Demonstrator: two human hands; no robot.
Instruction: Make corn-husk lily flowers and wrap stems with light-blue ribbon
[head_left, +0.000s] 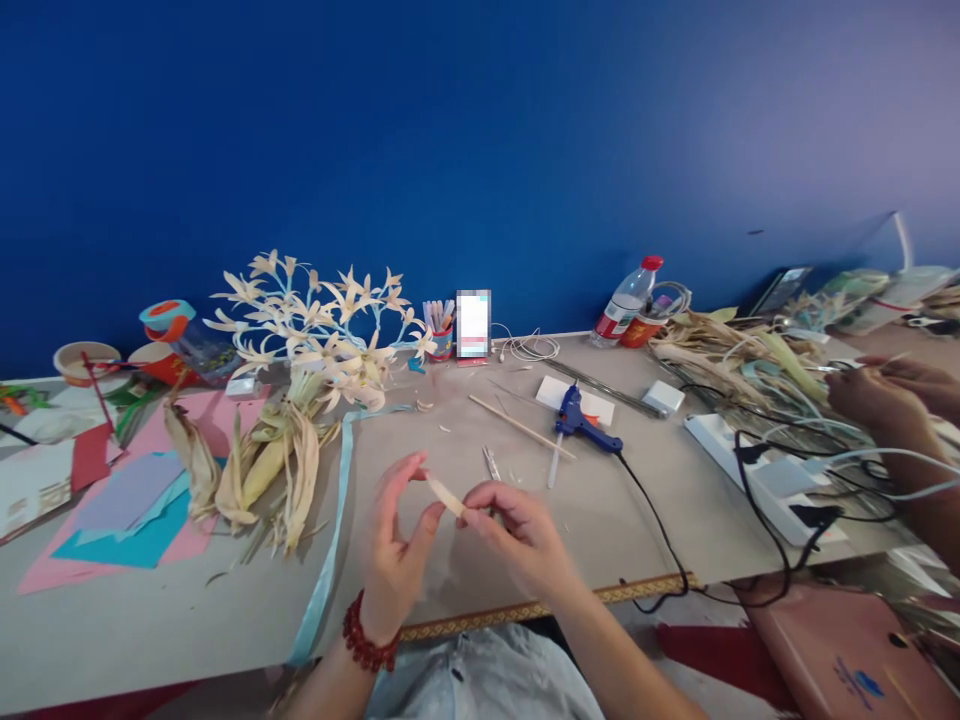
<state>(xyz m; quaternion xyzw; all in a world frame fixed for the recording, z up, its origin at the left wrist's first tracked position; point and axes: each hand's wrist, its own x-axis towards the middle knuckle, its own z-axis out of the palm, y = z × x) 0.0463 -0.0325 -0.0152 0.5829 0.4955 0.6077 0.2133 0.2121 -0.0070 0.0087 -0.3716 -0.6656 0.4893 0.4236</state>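
A small pale strip, like a piece of corn husk (445, 494), is held between my two hands above the table's front part. My left hand (401, 540), with a red bead bracelet at the wrist, is curved around the strip's upper left end, its fingertips at that end. My right hand (521, 530) pinches the lower right end between thumb and fingers. Just beyond the hands lie small scissors (491, 465) and a thin wooden stick (521, 427). A blue glue gun (585, 420) rests to the right of them.
Husk flowers (337, 340), dried husks (277, 470) and coloured paper (127, 510) are on the left. A light-blue ribbon (330, 550) hangs over the front edge. To the right are a bottle (624, 305), a power strip (757, 475), black cables and another person's hands (885, 395).
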